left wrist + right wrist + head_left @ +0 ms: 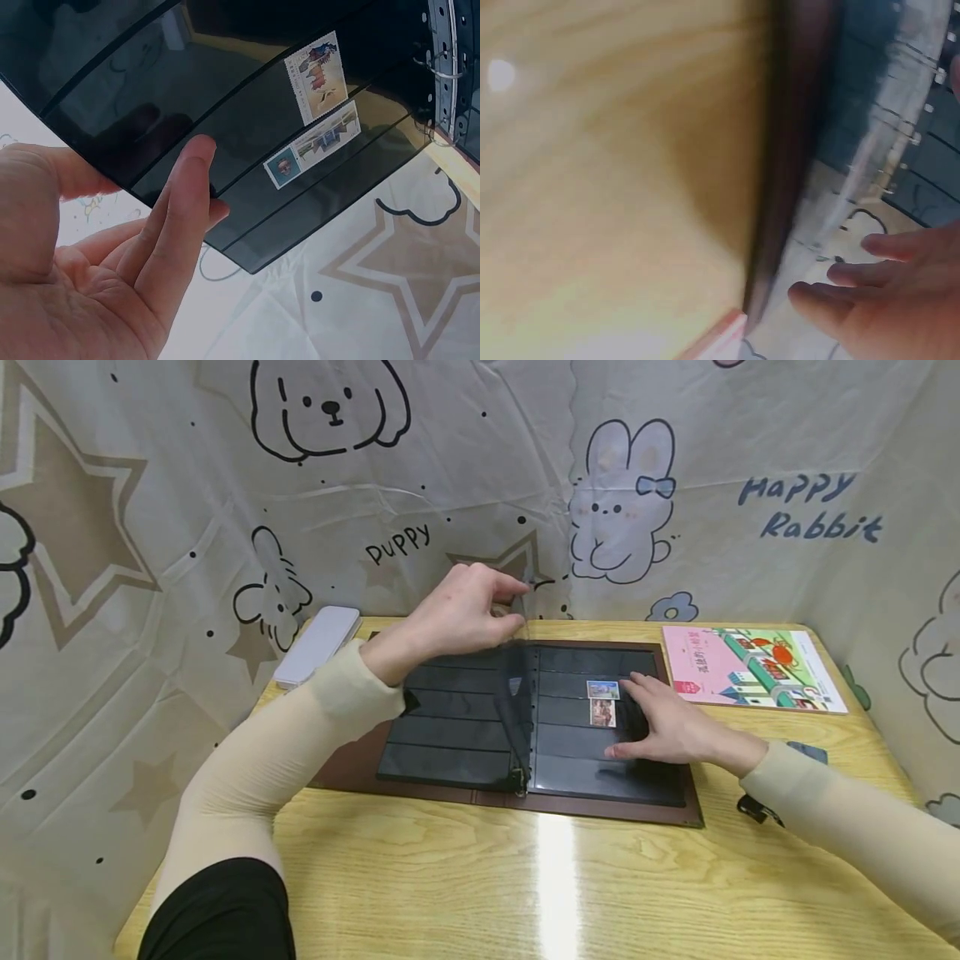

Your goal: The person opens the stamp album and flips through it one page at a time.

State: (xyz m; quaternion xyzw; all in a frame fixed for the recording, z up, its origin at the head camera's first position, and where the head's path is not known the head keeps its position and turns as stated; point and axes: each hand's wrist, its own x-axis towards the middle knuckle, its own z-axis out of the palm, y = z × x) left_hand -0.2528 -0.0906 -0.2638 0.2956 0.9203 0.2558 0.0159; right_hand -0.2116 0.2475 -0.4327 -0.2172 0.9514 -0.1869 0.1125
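Note:
A stamp album with a brown cover (592, 811) lies spread on the table. My left hand (468, 614) pinches one black album page (513, 710) by its edge and holds it upright over the ring spine. In the left wrist view, that page carries two stamps: an upper stamp (316, 77) and a longer stamp (315, 146) below. Two more stamps, a bluish stamp (602, 690) and a brownish stamp (602, 713), sit on the right-hand page (570, 768). My right hand (667, 724), fingers spread, is at that page's right side; whether it touches is unclear.
A pink illustrated booklet (750, 668) lies at the back right. At the back left is a white flat case (318, 643). A small dark object (757, 808) and a grey-blue item (808, 752) are by the right wrist. Printed cloth (480, 468) hangs behind the table.

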